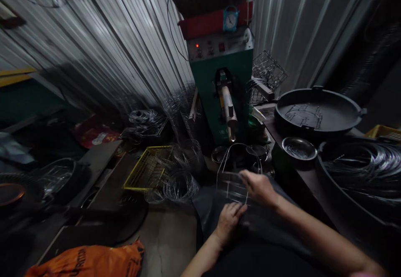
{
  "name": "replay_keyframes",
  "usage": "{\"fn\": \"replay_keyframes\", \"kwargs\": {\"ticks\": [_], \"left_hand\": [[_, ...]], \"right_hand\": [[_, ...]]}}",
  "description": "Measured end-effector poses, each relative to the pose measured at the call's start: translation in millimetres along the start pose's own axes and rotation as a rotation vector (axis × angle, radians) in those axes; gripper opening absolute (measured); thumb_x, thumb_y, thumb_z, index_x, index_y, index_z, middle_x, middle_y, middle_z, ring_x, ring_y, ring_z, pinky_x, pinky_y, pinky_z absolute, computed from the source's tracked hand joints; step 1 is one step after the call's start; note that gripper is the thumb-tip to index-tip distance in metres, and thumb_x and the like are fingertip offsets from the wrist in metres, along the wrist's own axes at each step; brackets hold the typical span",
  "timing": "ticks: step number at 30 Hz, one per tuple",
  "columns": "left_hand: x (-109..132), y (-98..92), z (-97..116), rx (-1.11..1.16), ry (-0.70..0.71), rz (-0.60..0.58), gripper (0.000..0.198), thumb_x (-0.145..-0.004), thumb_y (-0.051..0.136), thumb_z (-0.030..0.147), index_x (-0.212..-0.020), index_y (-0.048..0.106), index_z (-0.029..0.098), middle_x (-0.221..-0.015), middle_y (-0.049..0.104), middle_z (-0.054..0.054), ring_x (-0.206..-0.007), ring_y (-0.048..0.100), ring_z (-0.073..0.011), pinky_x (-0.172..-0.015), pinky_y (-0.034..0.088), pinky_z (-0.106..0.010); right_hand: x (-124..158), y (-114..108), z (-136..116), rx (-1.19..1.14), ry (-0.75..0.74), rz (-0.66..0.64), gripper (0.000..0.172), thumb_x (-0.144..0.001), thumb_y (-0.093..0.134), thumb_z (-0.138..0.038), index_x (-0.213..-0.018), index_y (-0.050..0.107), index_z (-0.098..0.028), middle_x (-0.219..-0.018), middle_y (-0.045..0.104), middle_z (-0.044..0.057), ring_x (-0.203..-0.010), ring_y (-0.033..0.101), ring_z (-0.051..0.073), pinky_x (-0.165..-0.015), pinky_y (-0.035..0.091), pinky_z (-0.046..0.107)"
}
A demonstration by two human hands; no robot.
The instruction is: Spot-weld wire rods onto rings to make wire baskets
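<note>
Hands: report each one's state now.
Left hand: touching the wire frame; grip cannot be told.
Right hand: closed on the wire frame.

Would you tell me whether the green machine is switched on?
Apparently on: a small red lamp glows on the green machine's control panel.

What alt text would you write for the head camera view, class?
A person's right hand holds a wire frame over their lap; the left hand touches its lower edge. A green machine stands ahead, wire coils beside it.
</note>
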State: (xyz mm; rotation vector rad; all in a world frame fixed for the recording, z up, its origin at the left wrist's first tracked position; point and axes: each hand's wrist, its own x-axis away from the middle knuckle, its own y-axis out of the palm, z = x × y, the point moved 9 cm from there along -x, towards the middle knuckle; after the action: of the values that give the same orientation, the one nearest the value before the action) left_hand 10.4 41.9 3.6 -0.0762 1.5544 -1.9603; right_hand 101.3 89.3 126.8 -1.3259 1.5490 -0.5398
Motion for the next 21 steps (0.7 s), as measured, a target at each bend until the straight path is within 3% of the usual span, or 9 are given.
{"fn": "replay_keyframes", "kwargs": {"ticks": [2,5,8,12,15,17,20,21], "left_hand": [[-6,-7.6,9,0.006,0.013,0.011,0.054,-0.075,0.046,0.045,-0.121,0.043,0.016,-0.104,0.058,-0.012,-0.098,0.049,-0.0233,-0.08,0.037,-0.037],[-16,-16.8,17,-0.04,-0.023,0.036,0.053,-0.074,0.047,0.046,-0.12,0.046,0.02,-0.099,0.059,-0.011,-0.092,0.05,-0.0242,-0.077,0.036,-0.039],[-24,-21.0,21,-0.097,-0.068,0.081,0.048,-0.075,0.048,0.042,-0.118,0.048,0.022,-0.101,0.058,-0.012,-0.094,0.049,-0.026,-0.081,0.033,-0.042],[-26,-14.6,12,0.001,-0.107,0.107,0.029,-0.081,0.041,0.021,-0.104,0.057,0.021,-0.081,0.064,-0.01,-0.081,0.056,-0.0228,-0.081,0.035,-0.042],[-26,-13.2,-9,0.318,-0.188,0.125,0.025,-0.079,0.047,0.023,-0.1,0.059,0.022,-0.077,0.064,-0.008,-0.072,0.058,-0.0204,-0.072,0.041,-0.036],[-27,-18.0,-33,0.638,-0.359,0.199,0.026,-0.075,0.053,0.028,-0.1,0.058,0.022,-0.083,0.064,-0.007,-0.074,0.058,-0.0186,-0.069,0.043,-0.031],[-23,-26.1,-66,1.068,-0.691,0.42,0.031,-0.069,0.062,0.031,-0.098,0.055,0.021,-0.082,0.061,-0.002,-0.073,0.056,-0.013,-0.067,0.043,-0.024],[-23,-29.1,-73,1.161,-0.768,0.504,0.034,-0.067,0.064,0.03,-0.097,0.055,0.021,-0.08,0.059,0.0,-0.071,0.055,-0.011,-0.065,0.043,-0.022]], "right_hand": [[-26,6,18,-0.014,0.147,-0.163,0.025,-0.085,0.037,-0.028,-0.086,0.06,-0.018,-0.069,0.064,0.003,-0.061,0.058,0.014,-0.054,0.036,0.021],[-61,19,32,-0.07,0.223,-0.319,0.023,-0.082,0.042,-0.024,-0.083,0.063,-0.016,-0.079,0.066,0.006,-0.072,0.059,0.016,-0.059,0.037,0.021],[-75,37,34,-0.185,0.309,-0.434,0.024,-0.079,0.043,-0.018,-0.083,0.066,-0.013,-0.08,0.066,0.006,-0.07,0.059,0.015,-0.057,0.039,0.02],[-76,49,20,-0.299,0.307,-0.46,0.024,-0.077,0.046,-0.018,-0.09,0.066,-0.014,-0.084,0.067,0.004,-0.074,0.06,0.015,-0.061,0.042,0.02],[-82,36,24,-0.375,0.18,-0.364,0.035,-0.076,0.052,-0.028,-0.109,0.057,-0.017,-0.105,0.062,0.004,-0.092,0.057,0.017,-0.076,0.043,0.022],[-83,16,60,-0.325,0.218,-0.253,0.038,-0.077,0.053,-0.031,-0.113,0.054,-0.02,-0.11,0.059,0.003,-0.097,0.055,0.015,-0.08,0.041,0.022],[-64,-24,157,-0.022,0.513,-0.09,0.026,-0.079,0.051,-0.027,-0.102,0.06,-0.022,-0.102,0.063,0.0,-0.092,0.056,0.011,-0.076,0.041,0.018],[-54,-37,187,0.047,0.586,-0.062,0.025,-0.078,0.051,-0.024,-0.1,0.061,-0.018,-0.101,0.063,0.004,-0.091,0.057,0.014,-0.075,0.041,0.02]]}}
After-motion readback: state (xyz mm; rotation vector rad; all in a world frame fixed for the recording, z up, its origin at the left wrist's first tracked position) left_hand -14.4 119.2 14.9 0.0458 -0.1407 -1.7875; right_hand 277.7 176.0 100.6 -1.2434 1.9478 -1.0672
